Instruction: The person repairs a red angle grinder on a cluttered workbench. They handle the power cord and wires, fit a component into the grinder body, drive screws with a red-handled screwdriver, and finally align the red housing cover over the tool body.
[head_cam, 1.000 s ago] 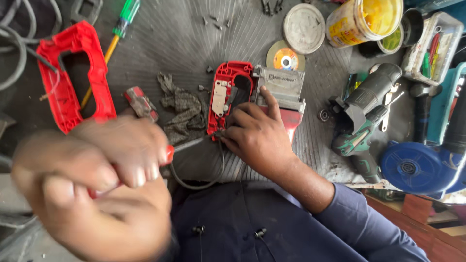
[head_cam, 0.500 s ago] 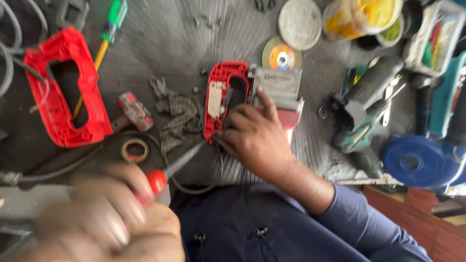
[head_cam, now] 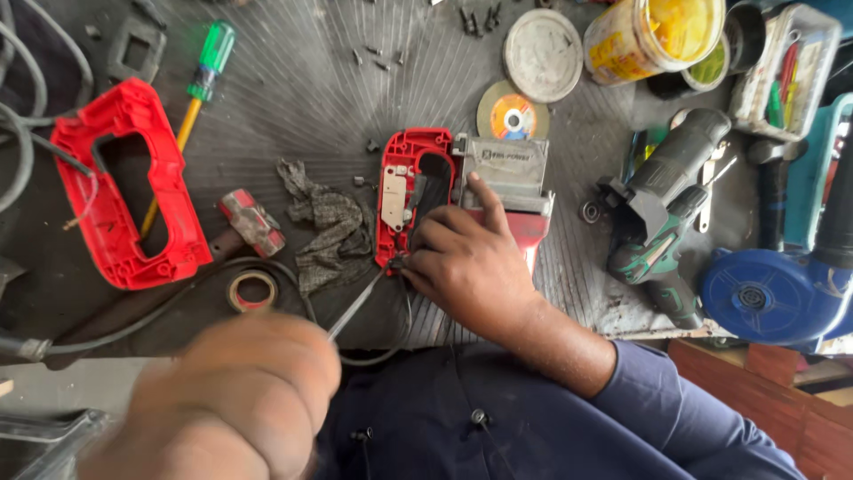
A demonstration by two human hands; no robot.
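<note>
the mat is open above the rag [head_cam: 330, 233]. right of the red tool [head_cam: 462, 197] the green drill [head_cam: 668, 206] blocks; left, the red shell [head_cam: 124, 185] and tape roll [head_cam: 251, 291].
</note>
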